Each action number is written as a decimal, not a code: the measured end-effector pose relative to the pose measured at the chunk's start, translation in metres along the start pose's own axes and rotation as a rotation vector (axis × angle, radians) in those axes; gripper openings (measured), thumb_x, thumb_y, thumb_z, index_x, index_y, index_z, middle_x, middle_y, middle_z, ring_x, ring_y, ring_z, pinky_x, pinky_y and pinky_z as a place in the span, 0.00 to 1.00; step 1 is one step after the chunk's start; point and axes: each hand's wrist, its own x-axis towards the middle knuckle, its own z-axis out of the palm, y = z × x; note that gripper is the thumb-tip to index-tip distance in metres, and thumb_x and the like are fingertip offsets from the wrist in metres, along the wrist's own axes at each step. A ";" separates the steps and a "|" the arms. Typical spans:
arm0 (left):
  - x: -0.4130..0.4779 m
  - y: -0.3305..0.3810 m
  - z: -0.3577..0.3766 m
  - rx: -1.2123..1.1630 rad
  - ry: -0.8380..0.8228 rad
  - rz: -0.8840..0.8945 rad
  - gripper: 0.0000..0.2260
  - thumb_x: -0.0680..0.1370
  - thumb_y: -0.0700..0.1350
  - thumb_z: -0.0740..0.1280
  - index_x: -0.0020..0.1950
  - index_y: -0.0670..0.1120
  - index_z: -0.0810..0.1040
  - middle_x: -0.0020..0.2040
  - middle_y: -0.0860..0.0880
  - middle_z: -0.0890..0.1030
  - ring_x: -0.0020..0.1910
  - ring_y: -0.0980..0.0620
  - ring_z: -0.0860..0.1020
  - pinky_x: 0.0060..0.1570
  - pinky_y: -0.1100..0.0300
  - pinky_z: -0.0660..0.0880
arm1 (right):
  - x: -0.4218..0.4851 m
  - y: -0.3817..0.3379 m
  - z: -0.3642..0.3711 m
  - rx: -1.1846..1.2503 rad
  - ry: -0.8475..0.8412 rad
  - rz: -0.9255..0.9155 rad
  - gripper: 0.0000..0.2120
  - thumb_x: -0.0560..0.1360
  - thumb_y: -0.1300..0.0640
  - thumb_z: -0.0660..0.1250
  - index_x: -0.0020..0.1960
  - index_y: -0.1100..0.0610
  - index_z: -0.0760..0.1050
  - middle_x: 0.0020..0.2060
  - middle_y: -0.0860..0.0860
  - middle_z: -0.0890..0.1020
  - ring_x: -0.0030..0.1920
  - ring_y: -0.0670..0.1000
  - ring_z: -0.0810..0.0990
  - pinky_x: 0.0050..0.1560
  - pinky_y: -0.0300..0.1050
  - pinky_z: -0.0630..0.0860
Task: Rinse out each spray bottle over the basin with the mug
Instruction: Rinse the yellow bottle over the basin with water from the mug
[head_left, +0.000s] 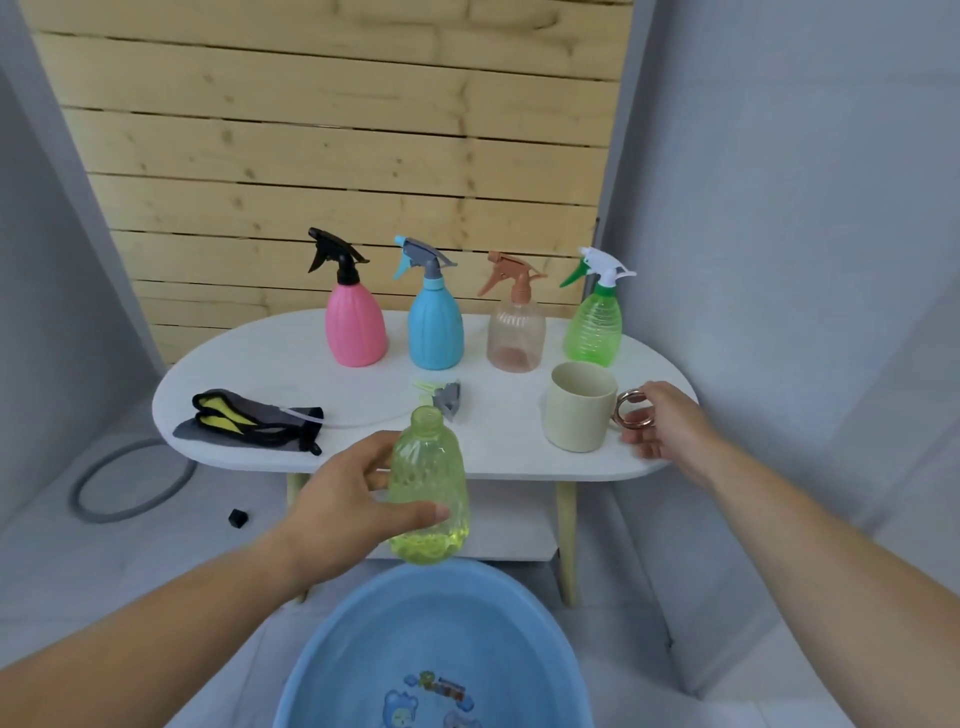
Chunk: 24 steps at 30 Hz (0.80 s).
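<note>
My left hand (343, 506) grips an uncapped yellow-green bottle (431, 483) upright, above the far rim of the blue basin (363, 639). Its spray head (444, 397) lies on the white table (291, 353) just behind. My right hand (662, 423) is at the copper ring handle of the cream mug (576, 408), fingers loosely around it; whether they grip it is unclear. At the back stand pink (356, 322), blue (435, 325), clear brown (516, 330) and green (594, 325) spray bottles with their heads on.
A grey and yellow cloth (244, 421) lies on the table's left end. A grey hose ring (130, 483) and a small black cap (238, 518) lie on the floor to the left. A wooden slat wall rises behind the table.
</note>
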 end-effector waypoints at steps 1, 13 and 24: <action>0.001 0.000 0.000 0.001 -0.001 0.003 0.25 0.66 0.43 0.83 0.59 0.56 0.80 0.52 0.58 0.86 0.52 0.62 0.83 0.52 0.64 0.79 | 0.004 -0.001 0.000 -0.001 0.021 0.010 0.10 0.80 0.54 0.54 0.49 0.54 0.73 0.41 0.56 0.78 0.35 0.57 0.79 0.31 0.43 0.73; 0.008 0.002 -0.006 0.028 -0.003 0.027 0.24 0.67 0.46 0.83 0.58 0.59 0.79 0.51 0.62 0.85 0.51 0.68 0.80 0.48 0.74 0.75 | -0.023 -0.023 0.007 -0.409 0.361 -0.351 0.17 0.81 0.46 0.55 0.64 0.54 0.72 0.59 0.56 0.75 0.51 0.57 0.76 0.51 0.48 0.70; 0.019 -0.002 -0.027 0.053 0.067 0.053 0.27 0.65 0.53 0.83 0.61 0.62 0.77 0.53 0.62 0.83 0.56 0.64 0.80 0.58 0.59 0.79 | -0.059 -0.097 0.147 -0.375 -0.256 -0.318 0.09 0.79 0.54 0.66 0.44 0.59 0.78 0.38 0.56 0.82 0.32 0.54 0.79 0.36 0.49 0.81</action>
